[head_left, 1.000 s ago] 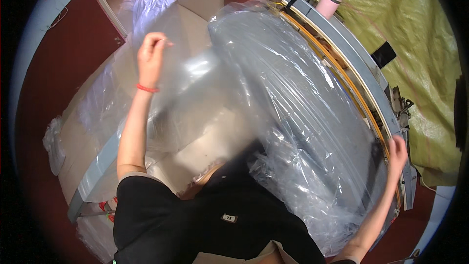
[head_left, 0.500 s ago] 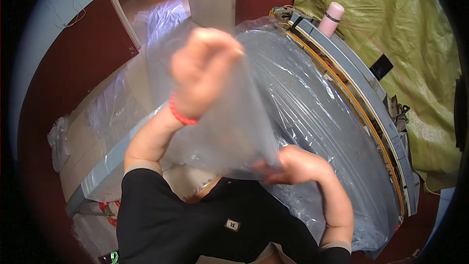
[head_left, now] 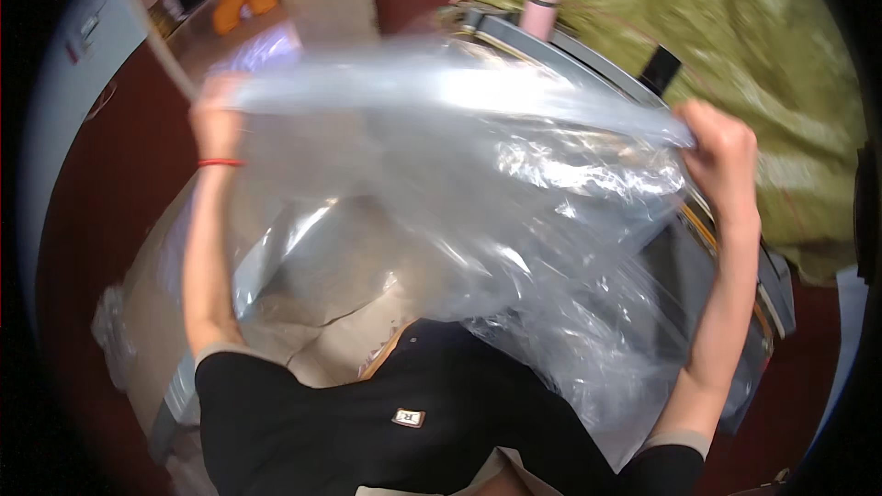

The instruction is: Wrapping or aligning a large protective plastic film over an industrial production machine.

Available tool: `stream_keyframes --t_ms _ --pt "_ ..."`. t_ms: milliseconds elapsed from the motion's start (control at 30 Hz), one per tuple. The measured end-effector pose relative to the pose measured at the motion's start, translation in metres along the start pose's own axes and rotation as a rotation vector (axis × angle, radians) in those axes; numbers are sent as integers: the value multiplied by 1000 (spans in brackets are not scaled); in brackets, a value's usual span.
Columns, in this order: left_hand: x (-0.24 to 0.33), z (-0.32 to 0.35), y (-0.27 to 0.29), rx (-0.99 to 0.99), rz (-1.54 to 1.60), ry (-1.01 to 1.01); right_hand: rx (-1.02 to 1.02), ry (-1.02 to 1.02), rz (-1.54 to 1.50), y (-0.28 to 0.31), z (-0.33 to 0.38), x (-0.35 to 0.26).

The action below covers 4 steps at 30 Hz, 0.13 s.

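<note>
A large clear plastic sheet point(head_left: 413, 156) is stretched between my hands, its far edge drawn into a taut, shiny band. My left hand point(head_left: 220, 124), with a red band at the wrist, grips that edge at the left; motion blurs its fingers somewhat. At the right, my right hand point(head_left: 721, 156) is closed round the other end of the edge. The rest of the plastic hangs in creased folds toward my body and hides much of the surface beneath.
A curved-looking grey machine rail point(head_left: 588, 60) runs along the right, bearing a pink bottle point(head_left: 541, 5) and a black phone-like slab point(head_left: 660, 70). Beyond it lies a yellow-green woven tarp point(head_left: 781, 83). Brown board point(head_left: 152, 312) lies at the left, near a dark red wall point(head_left: 119, 184).
My hands have moved far apart, the left outward to the left, the right up and to the right. The plastic has been lifted and spread wide between them. The view has shifted.
</note>
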<state>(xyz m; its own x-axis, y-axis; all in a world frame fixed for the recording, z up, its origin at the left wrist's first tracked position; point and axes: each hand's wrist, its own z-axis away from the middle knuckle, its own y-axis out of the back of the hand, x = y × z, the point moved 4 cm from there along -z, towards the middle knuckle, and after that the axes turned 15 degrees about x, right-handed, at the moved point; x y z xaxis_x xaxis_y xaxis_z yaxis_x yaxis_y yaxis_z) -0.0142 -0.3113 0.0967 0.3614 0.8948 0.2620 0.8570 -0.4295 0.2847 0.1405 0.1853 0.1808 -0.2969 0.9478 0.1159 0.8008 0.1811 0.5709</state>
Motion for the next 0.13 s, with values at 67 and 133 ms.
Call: stream_keyframes --t_ms 67,133 --pt "5 -55 72 513 -77 -283 326 -45 148 12 7 35" --pt "-33 -75 86 535 239 -38 699 -245 35 34 20 63"
